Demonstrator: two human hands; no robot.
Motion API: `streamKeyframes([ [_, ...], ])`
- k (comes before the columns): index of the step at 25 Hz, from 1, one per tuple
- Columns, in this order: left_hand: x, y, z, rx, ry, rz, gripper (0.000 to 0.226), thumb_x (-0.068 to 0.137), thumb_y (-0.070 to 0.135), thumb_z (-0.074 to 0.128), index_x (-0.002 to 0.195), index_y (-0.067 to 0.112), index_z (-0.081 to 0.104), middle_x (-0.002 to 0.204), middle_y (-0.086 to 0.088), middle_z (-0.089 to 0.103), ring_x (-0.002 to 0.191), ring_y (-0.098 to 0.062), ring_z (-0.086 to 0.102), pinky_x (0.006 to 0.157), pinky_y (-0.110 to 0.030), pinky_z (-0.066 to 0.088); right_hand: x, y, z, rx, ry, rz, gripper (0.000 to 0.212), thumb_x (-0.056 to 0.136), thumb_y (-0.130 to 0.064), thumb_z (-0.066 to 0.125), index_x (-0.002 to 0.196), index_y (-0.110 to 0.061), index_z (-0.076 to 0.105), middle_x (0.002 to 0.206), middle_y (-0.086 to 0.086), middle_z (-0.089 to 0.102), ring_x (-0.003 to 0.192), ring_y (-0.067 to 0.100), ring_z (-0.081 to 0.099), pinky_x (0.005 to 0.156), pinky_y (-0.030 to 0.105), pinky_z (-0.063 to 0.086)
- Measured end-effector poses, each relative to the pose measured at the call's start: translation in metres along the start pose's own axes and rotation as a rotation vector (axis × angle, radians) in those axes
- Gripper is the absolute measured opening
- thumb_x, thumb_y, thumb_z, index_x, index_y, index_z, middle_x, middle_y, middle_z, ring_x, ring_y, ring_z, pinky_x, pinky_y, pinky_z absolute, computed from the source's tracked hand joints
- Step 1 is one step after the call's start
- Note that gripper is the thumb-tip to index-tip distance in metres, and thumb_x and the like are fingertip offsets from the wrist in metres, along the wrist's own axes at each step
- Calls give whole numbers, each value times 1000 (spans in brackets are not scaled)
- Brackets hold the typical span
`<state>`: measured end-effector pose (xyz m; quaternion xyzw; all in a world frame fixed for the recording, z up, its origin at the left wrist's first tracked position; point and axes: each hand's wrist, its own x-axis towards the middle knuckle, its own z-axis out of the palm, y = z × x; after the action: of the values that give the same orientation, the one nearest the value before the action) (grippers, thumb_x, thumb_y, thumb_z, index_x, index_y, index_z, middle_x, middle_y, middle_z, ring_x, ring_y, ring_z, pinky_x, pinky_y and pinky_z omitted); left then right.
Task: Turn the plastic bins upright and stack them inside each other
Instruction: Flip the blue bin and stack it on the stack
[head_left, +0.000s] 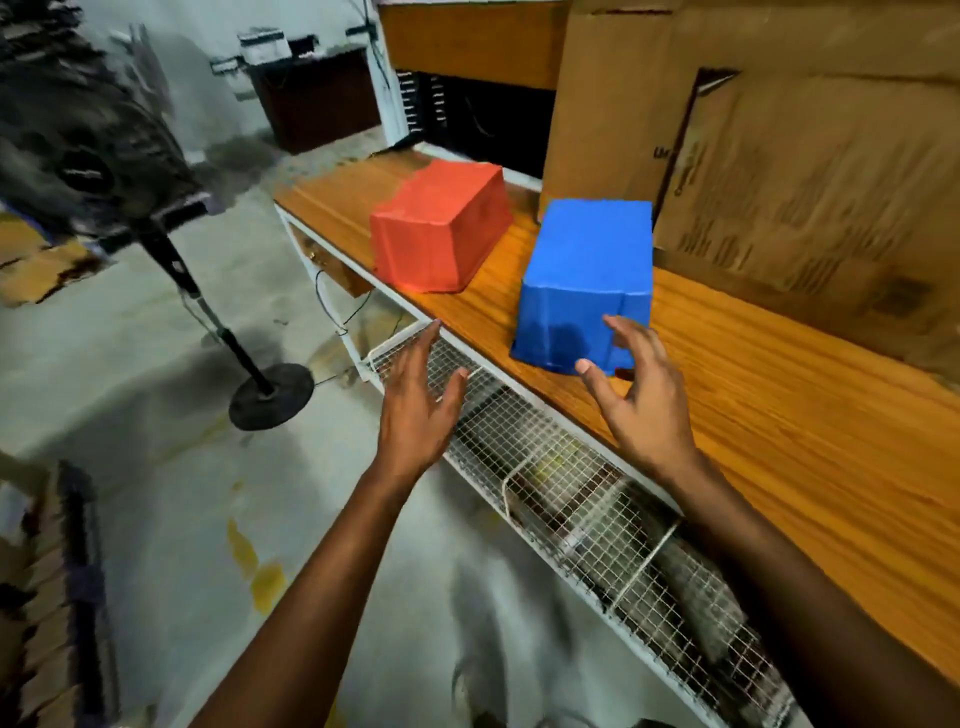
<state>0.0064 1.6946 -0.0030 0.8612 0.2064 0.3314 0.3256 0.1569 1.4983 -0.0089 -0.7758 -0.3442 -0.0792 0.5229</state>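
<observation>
Open-fingered, left hand (415, 405) and right hand (644, 402) hover by the overturned blue bin (587, 265), apparently untouched

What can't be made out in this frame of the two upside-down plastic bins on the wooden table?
Head view:
1. Insides of the red plastic bin and blue plastic bin: mouths face down, walls hide them.
2. Whether the right hand touches the blue plastic bin: fingers overlap its near wall.
3. Contents of the white wire-mesh shelf: blurred behind mesh.
4. Black pedestal fan head: blurred, cut by left edge.
</observation>
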Motion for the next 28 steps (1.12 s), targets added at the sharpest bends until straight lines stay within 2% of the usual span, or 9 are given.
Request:
streamKeyframes([
  [8,134,-21,24,-151,-146,145,57,93,29,57,146,21,39,144,-4,49,129,-19,49,102,-40,45,70,13,17,-6,249,123,53,87,-48,60,132,-20,57,133,0,56,119,15,57,82,34,57],
  [11,173,-27,46,-412,-216,-38,51,95,22,60,143,20,43,138,-2,52,121,-10,53,97,-30,45,85,28,18,-11,306,212,52,86,-46,61,131,-20,58,132,-2,58,115,14,59,75,21,54],
  [13,210,-32,68,-581,-239,-224,43,95,23,59,136,21,49,131,-2,55,116,-13,56,96,-35,48,102,42,17,-10,339,272,52,86,-45,60,131,-20,58,131,-2,60,113,13,60,71,10,48],
  [15,242,-37,91,-630,-256,-336,34,96,27,57,130,24,52,124,-1,56,110,-17,57,86,-35,48,121,63,14,6,369,353,51,86,-46,62,130,-19,60,131,-2,63,110,15,63,79,18,50],
  [17,261,-41,116,-639,-257,-411,25,96,30,55,121,26,55,113,0,59,97,-15,57,74,-30,46,139,88,13,69,391,468,51,85,-53,60,125,-22,62,127,-2,65,108,16,64,88,38,55],
  [20,278,-47,151,-591,-292,-470,11,96,34,54,103,27,58,86,6,55,75,-11,51,63,-29,39,157,120,15,239,428,608,44,82,-63,48,100,-29,68,105,2,68,94,19,65,82,46,54],
  [22,285,-50,171,-548,-350,-466,20,94,44,52,102,26,58,92,7,59,82,-13,53,65,-31,39,164,142,19,281,468,648,42,84,-63,42,91,-31,68,99,2,69,91,24,67,76,44,53],
  [24,285,-49,189,-469,-418,-416,42,92,51,49,116,18,56,108,3,63,96,-17,57,71,-33,45,167,161,29,284,425,643,41,84,-60,43,93,-29,68,100,0,72,95,22,68,83,46,54],
  [28,277,-46,208,-156,-486,-270,66,94,42,55,149,14,30,147,-11,47,133,-27,47,109,-37,39,151,186,62,420,392,721,27,82,-45,54,88,-25,71,98,-1,73,95,15,62,91,38,46],
])
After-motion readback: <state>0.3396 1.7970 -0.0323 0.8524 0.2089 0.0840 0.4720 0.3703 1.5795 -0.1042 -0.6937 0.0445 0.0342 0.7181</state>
